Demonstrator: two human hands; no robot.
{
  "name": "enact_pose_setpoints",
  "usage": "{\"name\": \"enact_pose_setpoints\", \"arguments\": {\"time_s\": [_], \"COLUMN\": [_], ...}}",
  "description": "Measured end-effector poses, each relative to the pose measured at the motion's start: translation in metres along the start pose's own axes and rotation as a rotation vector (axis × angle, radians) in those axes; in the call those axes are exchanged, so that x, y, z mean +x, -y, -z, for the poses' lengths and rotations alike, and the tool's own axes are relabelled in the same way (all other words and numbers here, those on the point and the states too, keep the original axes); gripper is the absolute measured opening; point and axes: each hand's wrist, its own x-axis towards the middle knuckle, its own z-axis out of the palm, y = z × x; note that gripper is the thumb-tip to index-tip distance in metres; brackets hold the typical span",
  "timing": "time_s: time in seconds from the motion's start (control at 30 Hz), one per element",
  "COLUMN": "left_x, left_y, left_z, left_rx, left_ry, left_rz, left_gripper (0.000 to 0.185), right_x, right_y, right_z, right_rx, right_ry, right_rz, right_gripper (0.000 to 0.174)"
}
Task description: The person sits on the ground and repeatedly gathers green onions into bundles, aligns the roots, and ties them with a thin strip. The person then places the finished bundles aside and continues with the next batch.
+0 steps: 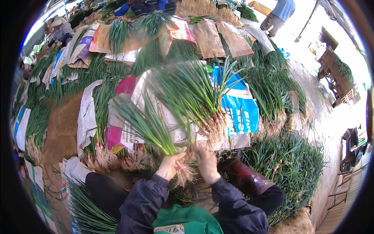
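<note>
My left hand (171,165) grips a bunch of green onions (159,137) near its base. Pale roots hang below the fist, and the leaves fan up and to the left. Close on its right, my right hand (207,165) is curled at the foot of a blurred green onion stalk (188,134); the fingers face away, so the hold is partly hidden. Beyond the hands, a loose pile of green onions (201,102) with reddish bases and long roots lies on flattened printed sacks (172,117). A blue sack (241,102) bearing writing shows at its right.
Trimmed green leaves (286,161) are heaped at my right, beside my boot (248,178). More green onions (87,201) lie at my left. Rows of bunches under paper sacks (209,38) stretch ahead. Other people (277,17) are farther off. A loaded cart (336,76) stands right.
</note>
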Motion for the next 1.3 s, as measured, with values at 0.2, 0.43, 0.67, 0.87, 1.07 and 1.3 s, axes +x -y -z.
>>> {"name": "enact_pose_setpoints", "arguments": {"time_s": [0.2, 0.43, 0.67, 0.87, 1.07, 1.3], "left_x": [0.010, -0.038, -0.024, -0.031, -0.035, -0.078], "left_y": [0.022, 0.039, 0.050, 0.061, 0.080, 0.029], "left_z": [0.012, 0.042, 0.030, 0.040, 0.046, 0.058], "left_rx": [-0.058, -0.177, -0.040, 0.116, 0.312, 0.293], "left_ry": [-0.003, 0.002, -0.056, -0.105, -0.210, 0.150], "left_rz": [-0.171, -0.113, -0.052, -0.031, -0.188, 0.053], "left_gripper": [0.012, 0.024, 0.025, 0.014, 0.014, 0.023], "right_x": [-0.016, 0.067, -0.049, -0.051, -0.033, -0.023], "right_y": [-0.018, -0.067, 0.012, -0.012, 0.017, 0.014], "right_z": [-0.014, -0.010, -0.007, -0.039, -0.102, -0.110], "right_rx": [-0.047, -0.639, 0.018, 0.956, 1.469, 1.155], "right_ry": [-0.075, -0.280, 0.127, 0.743, 0.023, 0.111], "right_rz": [0.286, 0.104, 0.139, -0.310, -0.841, -0.524], "right_gripper": [0.027, 0.013, 0.014, 0.030, 0.015, 0.024]}}
